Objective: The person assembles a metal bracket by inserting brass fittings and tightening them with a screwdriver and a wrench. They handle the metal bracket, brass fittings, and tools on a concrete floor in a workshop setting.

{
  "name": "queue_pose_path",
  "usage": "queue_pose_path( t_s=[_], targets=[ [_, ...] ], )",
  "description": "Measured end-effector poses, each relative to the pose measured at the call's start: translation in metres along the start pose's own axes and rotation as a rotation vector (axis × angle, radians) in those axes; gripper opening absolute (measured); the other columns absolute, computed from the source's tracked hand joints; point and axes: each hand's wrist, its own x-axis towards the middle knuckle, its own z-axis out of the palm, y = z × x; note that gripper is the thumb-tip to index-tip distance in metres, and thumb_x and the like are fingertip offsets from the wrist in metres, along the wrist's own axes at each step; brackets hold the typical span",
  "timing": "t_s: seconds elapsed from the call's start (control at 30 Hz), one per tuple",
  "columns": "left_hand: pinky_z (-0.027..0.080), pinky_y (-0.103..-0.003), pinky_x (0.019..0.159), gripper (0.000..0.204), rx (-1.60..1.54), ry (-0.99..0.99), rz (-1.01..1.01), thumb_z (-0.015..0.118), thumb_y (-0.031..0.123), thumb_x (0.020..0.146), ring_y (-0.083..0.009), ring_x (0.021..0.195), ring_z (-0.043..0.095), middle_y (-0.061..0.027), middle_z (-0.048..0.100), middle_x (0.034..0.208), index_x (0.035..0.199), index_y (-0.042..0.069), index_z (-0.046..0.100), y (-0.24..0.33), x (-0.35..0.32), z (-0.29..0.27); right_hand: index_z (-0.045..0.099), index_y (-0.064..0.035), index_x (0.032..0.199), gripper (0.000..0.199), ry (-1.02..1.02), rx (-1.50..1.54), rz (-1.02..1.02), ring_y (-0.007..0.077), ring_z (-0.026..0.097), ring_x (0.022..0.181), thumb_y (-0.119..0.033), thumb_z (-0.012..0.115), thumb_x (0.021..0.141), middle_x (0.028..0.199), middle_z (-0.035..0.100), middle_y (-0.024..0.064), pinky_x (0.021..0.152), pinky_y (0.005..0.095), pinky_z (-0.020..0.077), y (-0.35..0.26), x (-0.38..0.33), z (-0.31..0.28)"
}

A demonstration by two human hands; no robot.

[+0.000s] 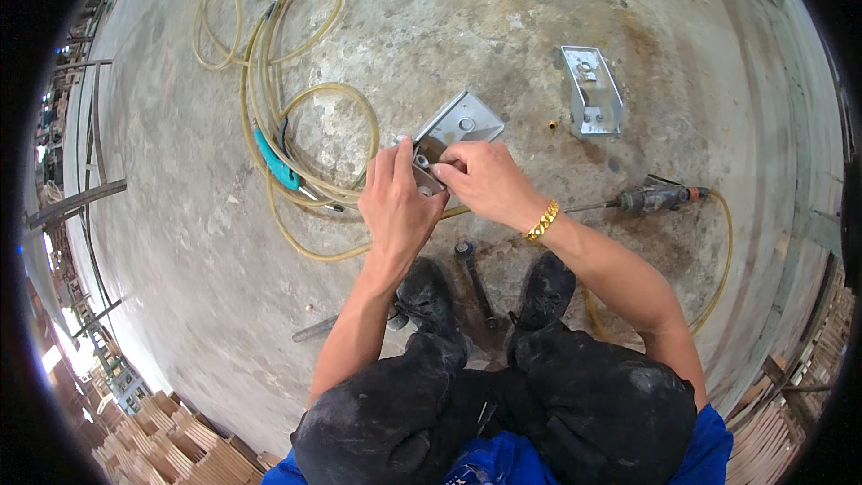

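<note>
Our left hand (400, 198) clamps the metal box (460, 119); we can't tell what our right hand (489, 181) holds. Likely stiff: hold its sides.

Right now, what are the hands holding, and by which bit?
The left hand holds a grey metal box by its near end. The right hand reaches there too; whether it pinches something small, I can't tell.

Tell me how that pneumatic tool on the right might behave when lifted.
The pneumatic tool is likely heavy for its size, given its thick metallic-looking body. The attached yellowish hose may tug at its rear. Its long, thin shaft could catch.
</note>
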Motion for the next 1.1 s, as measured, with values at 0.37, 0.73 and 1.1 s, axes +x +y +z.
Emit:
queue_pose_path(
  t_s=[0.37, 0.73, 1.1],
  targets=[
    [0.049, -0.039, 0.074, 0.064, -0.012, 0.009, 0.022, 0.08, 0.017, 0.059, -0.0315, 0.091, 0.058, -0.0134, 0.058, 0.096, 0.116, -0.002, 0.057, 0.0, 0.002, 0.001, 0.066, -0.0018, 0.096, 0.022, -0.077, 0.043, -0.091, 0.0363, 0.064, 0.074, -0.018, 0.057, 0.083, 0.076, 0.065, 0.0194, 0.066, 0.0446, 0.0496, 0.003, -0.005, -0.015],
    [0.049, -0.039, 0.077, 0.065, -0.018, 0.018, -0.011, 0.081, 0.016, 0.059, -0.0313, 0.093, 0.058, -0.014, 0.058, 0.099, 0.116, -0.002, 0.057, 0.001, 0.001, -0.001, 0.067, -0.0003, 0.081, 0.028, -0.047, -0.071, -0.182, 0.0373, 0.063, 0.072, -0.026, 0.057, 0.086, 0.074, 0.064, 0.021, 0.065, 0.0447, 0.0483, 0.019, -0.007, -0.015],
    [0.049, -0.039, 0.079, 0.064, -0.011, -0.01, 0.0, 0.078, 0.015, 0.058, -0.0313, 0.095, 0.057, -0.0133, 0.058, 0.1, 0.116, -0.002, 0.057, -0.003, -0.004, -0.001, 0.063, 0.0001, 0.093, 0.025, -0.048, 0.039, -0.135, 0.0392, 0.063, 0.075, -0.023, 0.058, 0.087, 0.076, 0.064, 0.0218, 0.067, 0.0474, 0.0484, 0.006, -0.006, -0.002]
  ],
)
